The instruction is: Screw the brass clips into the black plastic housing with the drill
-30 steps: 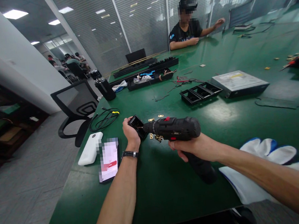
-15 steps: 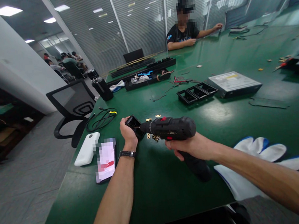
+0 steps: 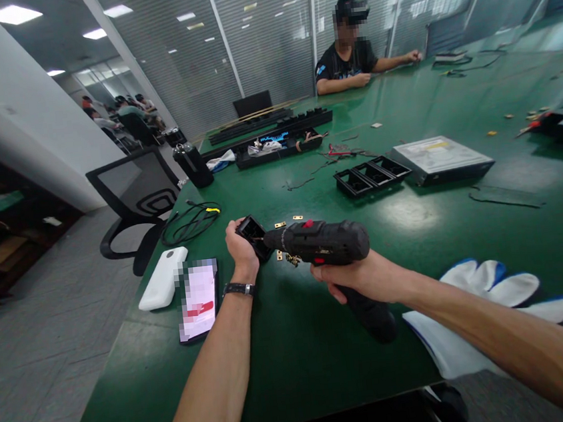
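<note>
I'm watching a glossy green worktop (image 3: 307, 362) stretching toward a striped glass partition (image 3: 270, 58). Ceiling lights (image 3: 17, 14) are glowing at upper left; a black mesh chair (image 3: 131, 186) is standing on grey flooring (image 3: 41, 370), near a pale wall (image 3: 14, 111).

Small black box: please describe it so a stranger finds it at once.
At the green table, find the left hand, beyond the dark wristband. It holds the black box, the drill pointing toward it; unlike the larger black frame, it is held.

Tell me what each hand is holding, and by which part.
The right hand holds the drill by its handle; the left hand holds the small black box by its outer left side.
</note>
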{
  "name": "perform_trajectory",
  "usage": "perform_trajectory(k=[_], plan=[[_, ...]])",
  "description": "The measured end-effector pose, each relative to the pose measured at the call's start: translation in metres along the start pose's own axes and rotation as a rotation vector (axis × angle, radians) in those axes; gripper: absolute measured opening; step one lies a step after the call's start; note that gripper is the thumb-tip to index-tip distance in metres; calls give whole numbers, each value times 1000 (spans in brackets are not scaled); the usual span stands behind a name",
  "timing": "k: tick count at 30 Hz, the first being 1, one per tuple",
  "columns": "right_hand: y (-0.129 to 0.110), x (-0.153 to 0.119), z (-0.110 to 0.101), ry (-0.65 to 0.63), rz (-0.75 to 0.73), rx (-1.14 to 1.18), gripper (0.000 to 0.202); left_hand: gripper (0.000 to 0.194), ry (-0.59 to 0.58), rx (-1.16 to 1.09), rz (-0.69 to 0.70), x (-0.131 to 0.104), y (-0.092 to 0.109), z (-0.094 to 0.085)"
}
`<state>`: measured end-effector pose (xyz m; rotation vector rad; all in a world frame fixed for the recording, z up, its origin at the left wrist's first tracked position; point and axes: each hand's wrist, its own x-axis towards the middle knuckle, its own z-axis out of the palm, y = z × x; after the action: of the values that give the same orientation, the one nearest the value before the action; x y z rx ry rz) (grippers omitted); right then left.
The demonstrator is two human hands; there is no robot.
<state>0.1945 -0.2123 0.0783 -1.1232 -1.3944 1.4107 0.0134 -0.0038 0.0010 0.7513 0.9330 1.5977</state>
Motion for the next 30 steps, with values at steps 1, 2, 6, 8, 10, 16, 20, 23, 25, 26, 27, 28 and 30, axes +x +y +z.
perform_trajectory(k=[1, 2, 6, 8, 10, 16, 20, 23, 25, 26, 27, 28, 30], plan=[[1, 0, 0, 2, 4, -1, 49, 32, 3, 0, 1, 1, -1, 0], [1, 0, -1, 4, 9, -3, 45, 32, 7, 1, 2, 1, -1, -1], [3, 1, -2, -3, 24, -14, 39, 32, 12, 6, -8, 3, -2, -2], [1, 0, -1, -3, 37, -22, 40, 32, 11, 8, -14, 3, -2, -2], [-1, -1, 0, 4, 39, -24, 45, 31, 13, 4, -9, 2, -2, -2], [-3, -1, 1, 14, 44, -9, 53, 31, 10, -17, -3, 2, -2, -1], [-2, 0, 1, 8, 43, 1, 54, 33, 8, -16, -10, 2, -2, -1], [-2, -1, 0, 10, 41, -1, 52, 34, 8, -17, -14, 2, -2, -1], [-2, -1, 0, 8, 35, 7, 49, 34, 7, -14, -16, 2, -2, -1], [-2, -1, 0, 5, 32, 14, 47, 34, 7, -11, -16, 2, -1, -1], [-2, -1, 0, 3, 29, 18, 42, 34, 5, -7, -15, 2, -1, -1], [-2, -1, 0, 3, 30, 20, 37, 34, 3, -5, -12, 2, -1, -1], [-2, 0, 0, 5, 36, 19, 28, 34, -3, -4, -9, 1, -1, -1]])
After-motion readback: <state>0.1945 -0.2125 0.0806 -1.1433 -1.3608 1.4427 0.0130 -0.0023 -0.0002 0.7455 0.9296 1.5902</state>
